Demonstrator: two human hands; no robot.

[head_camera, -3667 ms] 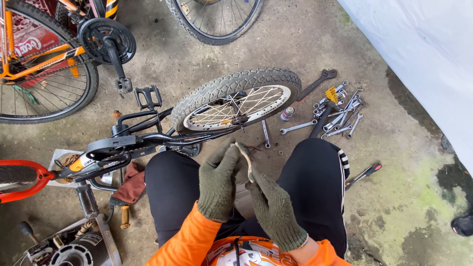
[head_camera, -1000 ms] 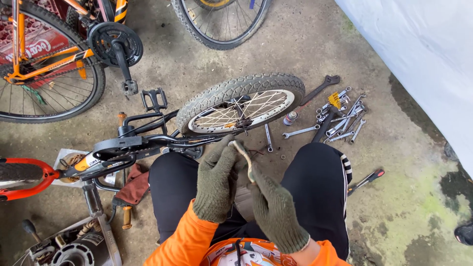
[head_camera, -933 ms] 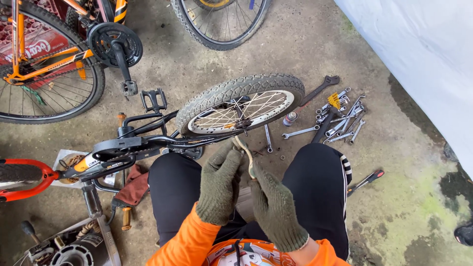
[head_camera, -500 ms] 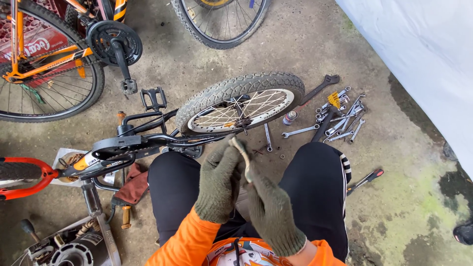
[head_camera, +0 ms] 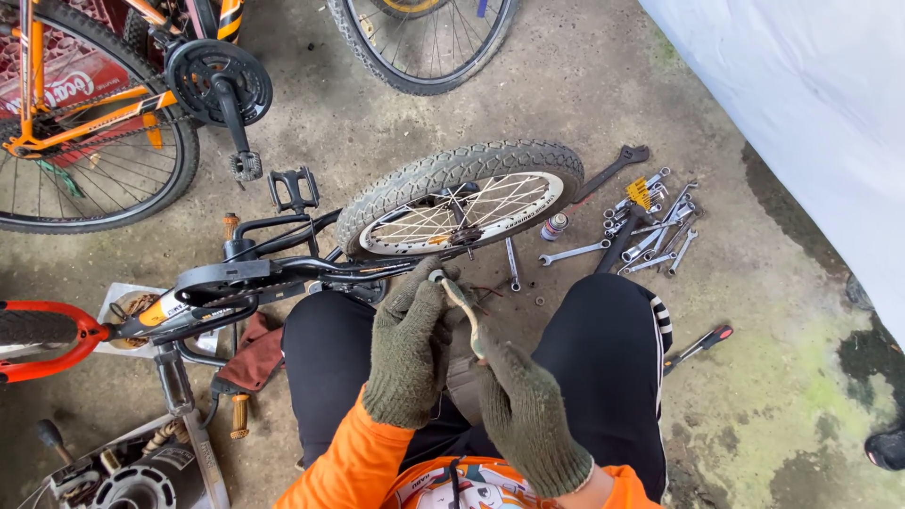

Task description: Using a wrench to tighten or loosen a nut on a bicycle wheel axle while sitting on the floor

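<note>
Both my hands wear dark green knit gloves. My left hand (head_camera: 407,351) pinches the upper end of a thin curved metal piece (head_camera: 463,306), and my right hand (head_camera: 530,419) grips its lower end, above my lap. Just ahead lies a small bicycle on its side, its knobbly wheel (head_camera: 462,196) with silver spokes and its black frame (head_camera: 247,279) in front of my knees. My legs are in black trousers and my sleeves are orange.
Several spanners (head_camera: 647,226) and a large wrench (head_camera: 613,172) lie on the concrete to the right, with a screwdriver (head_camera: 699,346) nearer. An orange bicycle (head_camera: 104,104) stands at upper left, another wheel (head_camera: 424,42) at top. A white sheet (head_camera: 811,104) hangs right.
My hands have shifted slightly while working the metal piece; the left hand has closed higher on its top end. The bicycle and tools have not moved.
</note>
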